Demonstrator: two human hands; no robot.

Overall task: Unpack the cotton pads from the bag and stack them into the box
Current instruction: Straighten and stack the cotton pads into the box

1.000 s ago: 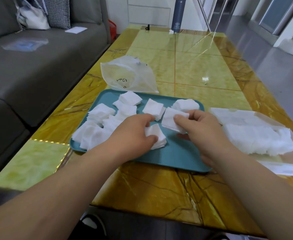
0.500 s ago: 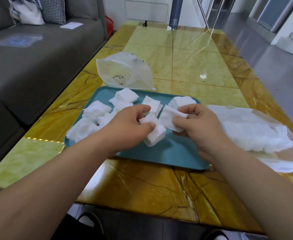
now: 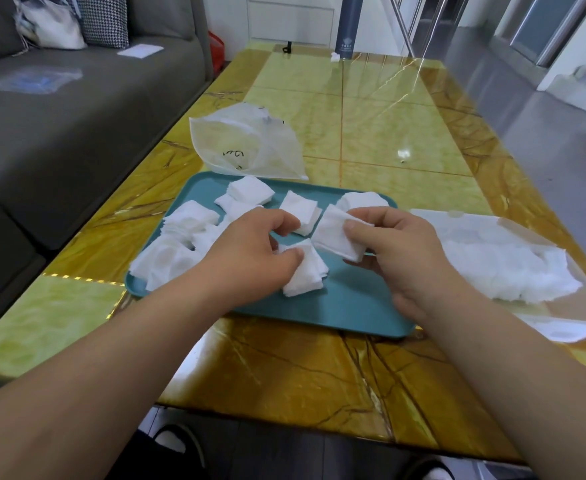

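Note:
A teal tray [image 3: 347,306] lies on the table in front of me, strewn with several small piles of square white cotton pads [image 3: 184,223]. My left hand [image 3: 250,251] grips a thick stack of pads [image 3: 305,275] between thumb and fingers, just above the tray's middle. My right hand [image 3: 399,247] pinches a thinner stack of pads [image 3: 333,233] beside it, tilted. The two stacks nearly touch. An emptied clear plastic bag [image 3: 246,147] lies just behind the tray. A clear box or package [image 3: 513,268] holding a mass of pads sits to the right.
The glossy yellow marble table [image 3: 353,105] stretches ahead, with a dark bottle [image 3: 348,26] at its far end and a scrap of cotton [image 3: 404,154] mid-table. A grey sofa [image 3: 59,133] runs along the left. Grey floor lies to the right.
My left hand lifted a stack of pads off the tray and brought it toward the stack held by my right hand. My right hand rose slightly with its pads.

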